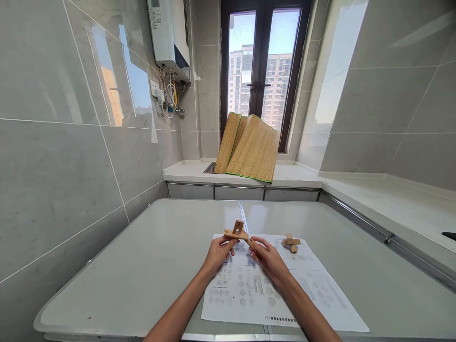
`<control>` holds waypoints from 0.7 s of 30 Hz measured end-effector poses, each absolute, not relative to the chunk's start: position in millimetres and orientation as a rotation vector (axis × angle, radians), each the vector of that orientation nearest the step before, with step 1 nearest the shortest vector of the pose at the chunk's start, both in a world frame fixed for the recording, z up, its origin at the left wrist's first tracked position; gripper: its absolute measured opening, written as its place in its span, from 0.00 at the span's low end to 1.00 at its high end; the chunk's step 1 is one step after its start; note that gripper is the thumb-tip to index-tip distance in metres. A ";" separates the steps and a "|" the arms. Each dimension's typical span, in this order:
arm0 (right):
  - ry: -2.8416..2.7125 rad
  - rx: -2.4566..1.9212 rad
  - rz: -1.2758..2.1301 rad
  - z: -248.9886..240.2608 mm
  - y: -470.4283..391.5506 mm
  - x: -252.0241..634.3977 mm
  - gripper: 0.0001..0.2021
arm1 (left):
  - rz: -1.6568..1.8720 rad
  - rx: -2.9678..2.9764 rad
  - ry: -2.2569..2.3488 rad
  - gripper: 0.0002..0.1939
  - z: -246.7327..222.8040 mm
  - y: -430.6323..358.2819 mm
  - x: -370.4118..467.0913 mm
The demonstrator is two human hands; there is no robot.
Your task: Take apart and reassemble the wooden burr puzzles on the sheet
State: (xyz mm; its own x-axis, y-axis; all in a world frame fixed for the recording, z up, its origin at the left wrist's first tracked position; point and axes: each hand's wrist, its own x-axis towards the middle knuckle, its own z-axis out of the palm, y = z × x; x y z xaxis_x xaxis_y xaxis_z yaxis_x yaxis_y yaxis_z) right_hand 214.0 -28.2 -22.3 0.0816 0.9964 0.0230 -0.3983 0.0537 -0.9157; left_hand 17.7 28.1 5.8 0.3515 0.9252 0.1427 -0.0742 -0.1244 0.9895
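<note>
My left hand [218,255] pinches a flat wooden puzzle piece [230,233] above a printed sheet. A second notched wooden piece [238,226] stands up across it, with a dark mark on its face. My right hand [268,256] grips a narrow wooden stick [251,245], its upper end at the right end of the flat piece; whether they interlock I cannot tell. To the right, a cross-shaped cluster of wooden pieces [291,242] rests on the printed sheet [245,304]. Fingers hide part of the held pieces.
The sheet lies on a pale folding table [149,266] with a centre seam. Behind it is a white counter [295,175] with a folded bamboo mat [254,149] leaning by the window [263,61]. A water heater [171,38] hangs at the back left; tiled walls flank both sides.
</note>
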 end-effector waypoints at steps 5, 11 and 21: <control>-0.569 -0.671 1.500 -23.1 -26.2 218.4 0.20 | 1.059 1.432 0.842 0.26 8.6 25.4 18.3; -0.596 -0.553 1.626 -17.7 -31.6 221.0 0.26 | 1.052 1.452 0.880 0.23 8.9 24.2 18.3; -0.735 -0.485 1.713 -2.6 -44.1 216.6 0.42 | 0.980 1.539 0.830 0.21 9.7 20.6 18.2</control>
State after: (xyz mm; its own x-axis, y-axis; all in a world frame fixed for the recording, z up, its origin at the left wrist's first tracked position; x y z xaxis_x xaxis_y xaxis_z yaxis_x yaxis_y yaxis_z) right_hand 216.6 -44.1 -2.6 -0.2620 0.9634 0.0560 -0.7043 -0.1512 -0.6936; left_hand 18.2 20.6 9.7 0.4170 0.8952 0.1573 0.0081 -0.1767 0.9842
